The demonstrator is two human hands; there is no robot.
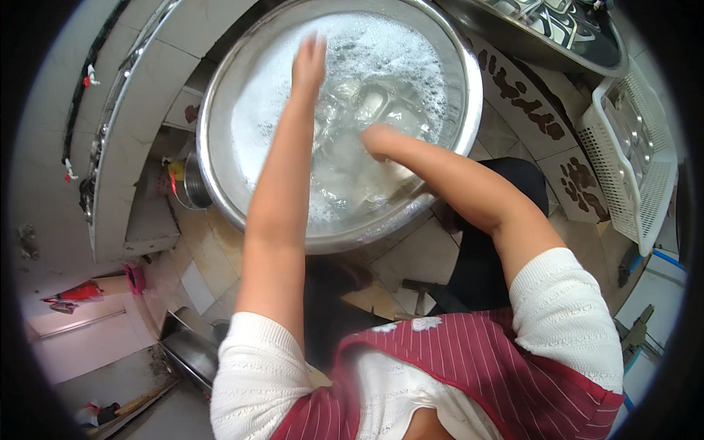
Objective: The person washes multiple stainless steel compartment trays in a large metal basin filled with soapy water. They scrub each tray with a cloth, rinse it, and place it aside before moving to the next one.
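Note:
A large round metal basin (477,104) holds soapy water with foam at its far side and around its edges. My left hand (309,63) is over the foam in the upper part of the basin, blurred; nothing shows in it, and its fingers are too blurred to read. My right hand (382,140) dips into the churned water near the middle, its fingers hidden below the surface. Just beyond it, pale, shiny trays or dishes (373,104) lie under the water, their outlines broken by ripples.
At the upper right, a metal sink (616,63) contains several metal trays. Below it, a white plastic basket (632,203) holds clear or shiny items. A metal bucket (195,184) stands left of the basin. Red-handled taps (88,80) line the left wall.

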